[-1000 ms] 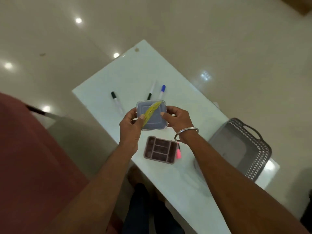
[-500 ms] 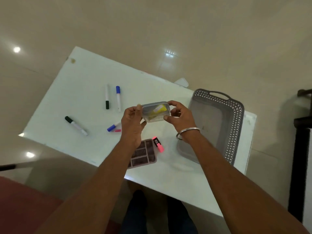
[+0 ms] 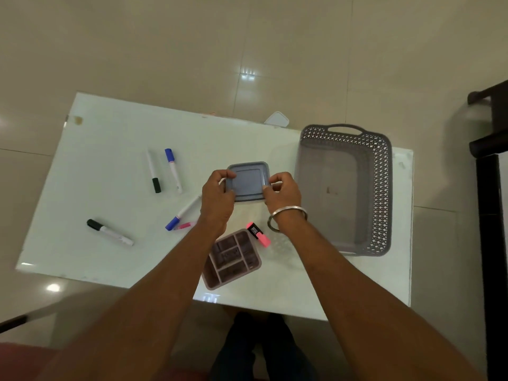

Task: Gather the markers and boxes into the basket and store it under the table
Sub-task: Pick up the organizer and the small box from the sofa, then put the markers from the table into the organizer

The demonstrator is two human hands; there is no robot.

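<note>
Both hands hold a small grey lidded box above the white table: my left hand grips its left edge, my right hand its right edge. The lid faces up and hides what is inside. A grey perforated basket stands just right of the box, with nothing in it. A brown divided box lies near the front edge, a pink highlighter beside it. Whiteboard markers lie to the left: black-capped ones, blue-capped ones, and a thin pink marker.
A white lid-like piece shows past the table's far edge. Dark furniture stands at the right. Glossy beige floor tiles surround the table. My legs are at the table's front edge.
The view swung so the whole table and basket show. The box turned in my hands from tilted, with a yellow item showing through it, to lid flat and facing up.
</note>
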